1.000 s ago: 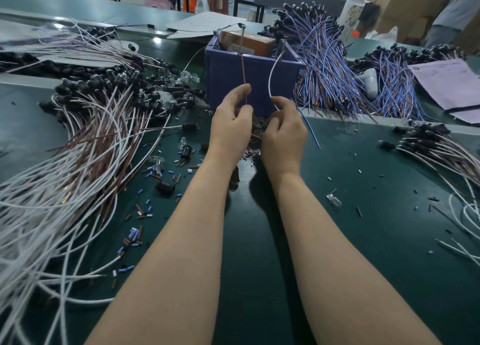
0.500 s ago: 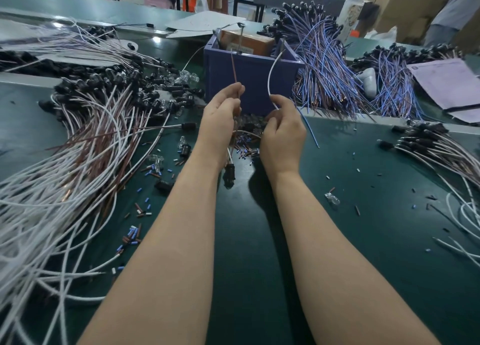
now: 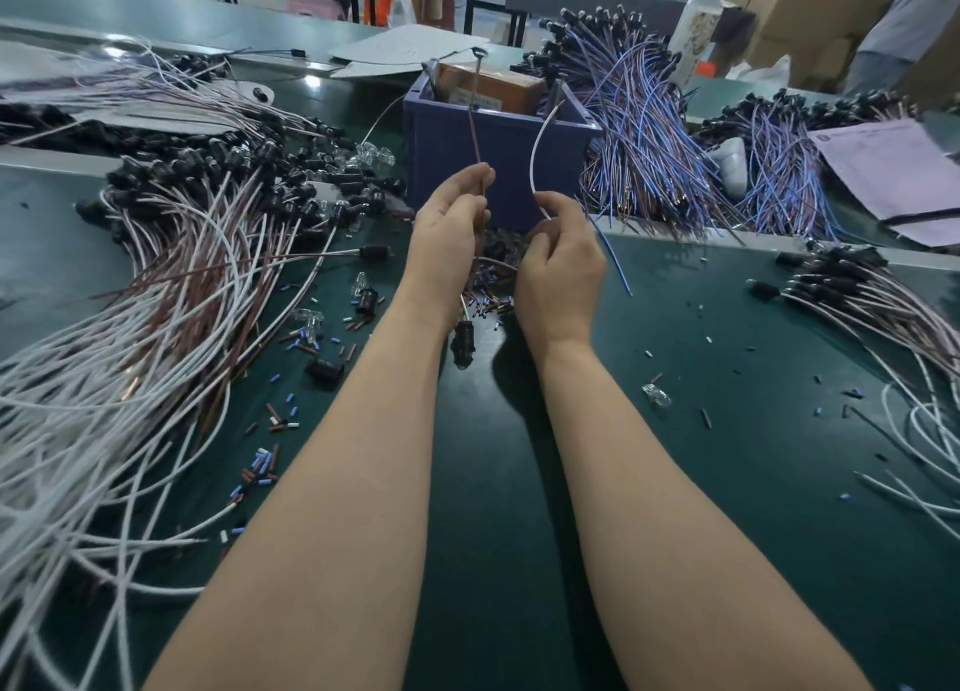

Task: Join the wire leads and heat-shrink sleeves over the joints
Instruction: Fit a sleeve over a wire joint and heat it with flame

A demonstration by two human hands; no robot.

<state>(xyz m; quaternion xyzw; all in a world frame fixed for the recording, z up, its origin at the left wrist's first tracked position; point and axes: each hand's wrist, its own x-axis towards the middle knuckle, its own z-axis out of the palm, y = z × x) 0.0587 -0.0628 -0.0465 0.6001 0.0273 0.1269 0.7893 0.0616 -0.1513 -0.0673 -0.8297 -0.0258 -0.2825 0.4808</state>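
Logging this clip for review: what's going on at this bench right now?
A person works at a green table with bare hands. The left hand pinches a brown lead that stands upright, and the right hand pinches a white lead that curves up beside it, both in front of a blue bin. The lead tips are apart, and no joint shows. A black connector hangs below the left hand, over loose sleeve pieces. Wire bundles lie to the left.

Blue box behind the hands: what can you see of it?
The blue box is a straight-walled bin, plastic by its look, open-topped and upright on the green table, just beyond the left hand and right hand. An orange carton sits inside. A bundle of blue wires lies at its right side.
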